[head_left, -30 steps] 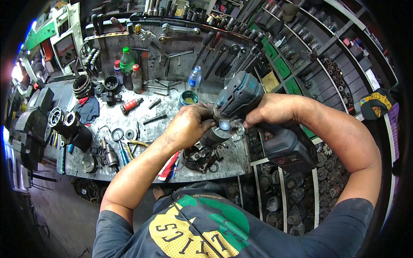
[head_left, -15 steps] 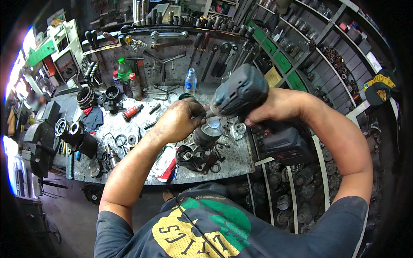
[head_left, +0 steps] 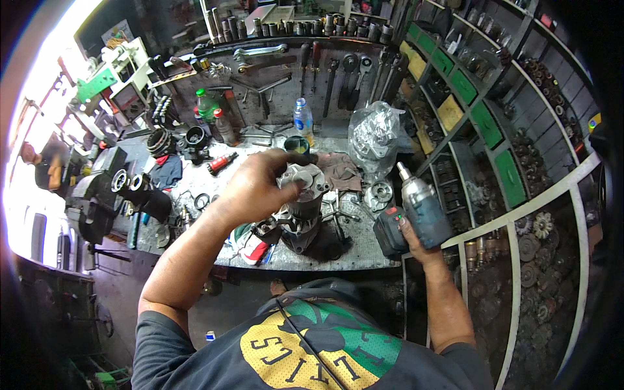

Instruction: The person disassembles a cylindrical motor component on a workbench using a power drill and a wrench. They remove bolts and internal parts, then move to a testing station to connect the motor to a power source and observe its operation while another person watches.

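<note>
While left hand [head_left: 257, 184] curls over the metal housing [head_left: 314, 182] beneath its fingers, probably to steady it, exact grip is unclear. Right hand's [head_left: 416, 243] fingers wrap the cordless driver [head_left: 421, 200], likely held aside for clearance.

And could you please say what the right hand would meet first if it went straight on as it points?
Leading with its silver and dark blue power tool, the right hand would probably meet the crumpled clear plastic bag, though depth is unclear.
</note>
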Tool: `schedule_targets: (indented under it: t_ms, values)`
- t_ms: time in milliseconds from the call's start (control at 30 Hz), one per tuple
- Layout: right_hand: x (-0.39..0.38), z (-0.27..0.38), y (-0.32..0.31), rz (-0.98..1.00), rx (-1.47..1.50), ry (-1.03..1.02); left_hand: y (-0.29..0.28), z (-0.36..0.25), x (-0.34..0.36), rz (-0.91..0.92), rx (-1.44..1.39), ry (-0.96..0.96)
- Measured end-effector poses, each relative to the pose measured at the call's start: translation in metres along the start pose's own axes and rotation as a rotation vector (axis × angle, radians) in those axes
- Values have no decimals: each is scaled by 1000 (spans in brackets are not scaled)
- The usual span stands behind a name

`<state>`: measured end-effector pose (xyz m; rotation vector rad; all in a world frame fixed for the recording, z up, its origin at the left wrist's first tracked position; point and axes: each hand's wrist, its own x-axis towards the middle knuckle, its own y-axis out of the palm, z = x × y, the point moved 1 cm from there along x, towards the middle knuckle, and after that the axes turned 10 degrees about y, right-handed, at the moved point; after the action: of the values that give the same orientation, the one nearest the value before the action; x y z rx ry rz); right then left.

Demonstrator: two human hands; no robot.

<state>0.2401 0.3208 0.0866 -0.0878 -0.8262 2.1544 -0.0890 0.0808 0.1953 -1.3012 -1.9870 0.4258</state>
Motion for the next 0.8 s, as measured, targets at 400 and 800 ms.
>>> schedule_targets:
  t_ms: [400, 800]
  values:
    - [3, -58, 23, -95, 123, -31, 11, -16, 17, -420, -56, -57]
    - [-67, -55, 19, -143, 192, 287, 50, 296, -54, 493, 588, -630]
